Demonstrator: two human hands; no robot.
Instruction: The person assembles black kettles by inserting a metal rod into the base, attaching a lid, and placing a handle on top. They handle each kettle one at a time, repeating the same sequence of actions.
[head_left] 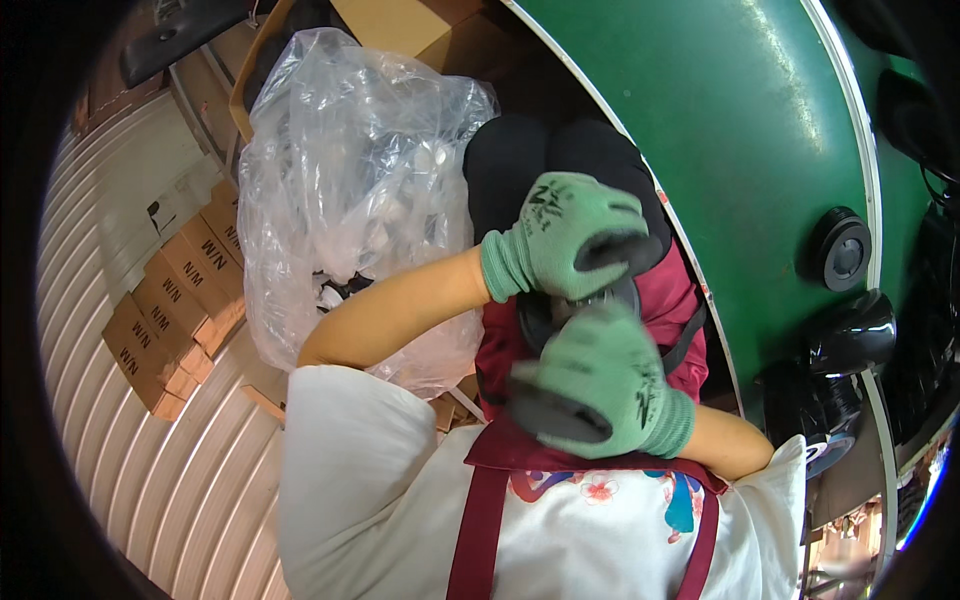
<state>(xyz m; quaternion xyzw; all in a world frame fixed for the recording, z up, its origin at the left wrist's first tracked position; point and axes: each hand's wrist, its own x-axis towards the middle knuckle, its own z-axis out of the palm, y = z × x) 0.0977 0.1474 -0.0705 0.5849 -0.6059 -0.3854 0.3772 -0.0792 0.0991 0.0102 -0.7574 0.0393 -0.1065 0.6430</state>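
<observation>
Both my hands wear green knit gloves with dark coated palms and meet over my lap. My left hand (572,238) is closed, fingers curled down over a dark rounded part (537,318) that lies in my lap; most of this part is hidden by the gloves. Just below it, nearer my chest, is my right hand (606,385), bent over the same dark part. Motion smears its fingers, so their grip cannot be made out. My maroon apron (672,300) lies under the part.
On my left stands a large clear plastic bag (350,170) with white and black pieces inside. Several cardboard cartons (185,290) are lined up beyond it. The green table (720,120) curves along my right, bearing a round black part (842,250) and glossy black housings (850,335).
</observation>
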